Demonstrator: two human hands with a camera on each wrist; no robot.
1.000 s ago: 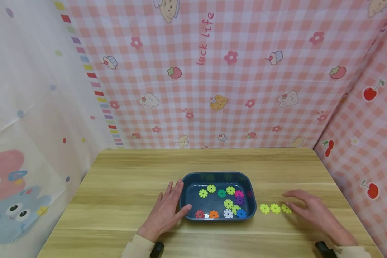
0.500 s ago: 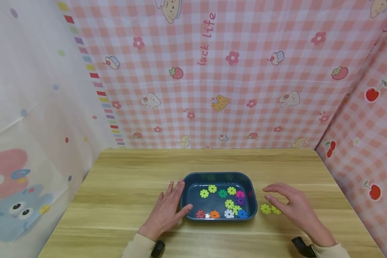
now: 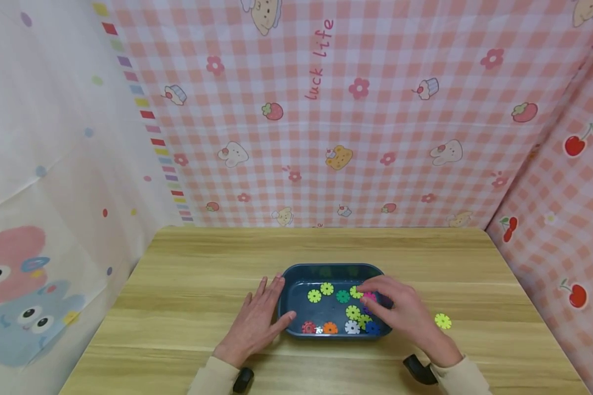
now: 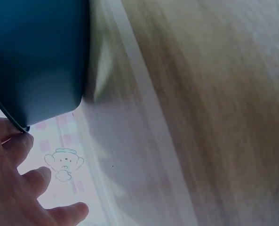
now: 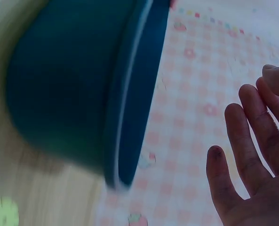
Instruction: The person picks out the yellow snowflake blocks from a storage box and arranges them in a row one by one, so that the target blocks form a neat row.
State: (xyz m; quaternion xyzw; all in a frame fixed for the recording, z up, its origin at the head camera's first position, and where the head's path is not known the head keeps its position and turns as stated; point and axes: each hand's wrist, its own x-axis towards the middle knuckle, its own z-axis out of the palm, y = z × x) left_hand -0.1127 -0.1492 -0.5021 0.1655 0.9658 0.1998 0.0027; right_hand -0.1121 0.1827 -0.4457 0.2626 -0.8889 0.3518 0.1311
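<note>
Head view: right hand [image 3: 401, 308] over tray [image 3: 321, 311], left hand [image 3: 253, 325] touching it.

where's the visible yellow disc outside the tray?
Head view: the yellow disc lies on the table, right of both the tray and the right hand.

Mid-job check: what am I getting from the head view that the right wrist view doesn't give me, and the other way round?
Only the head view shows the loose coloured pieces inside the tray, and the left hand at its left end.

Only the right wrist view shows the outer wall of the tray's near end and the little finger of the right hand.

Both show part of the tray, the right hand, a yellow-green piece on the table, and the pink checked backdrop.
</note>
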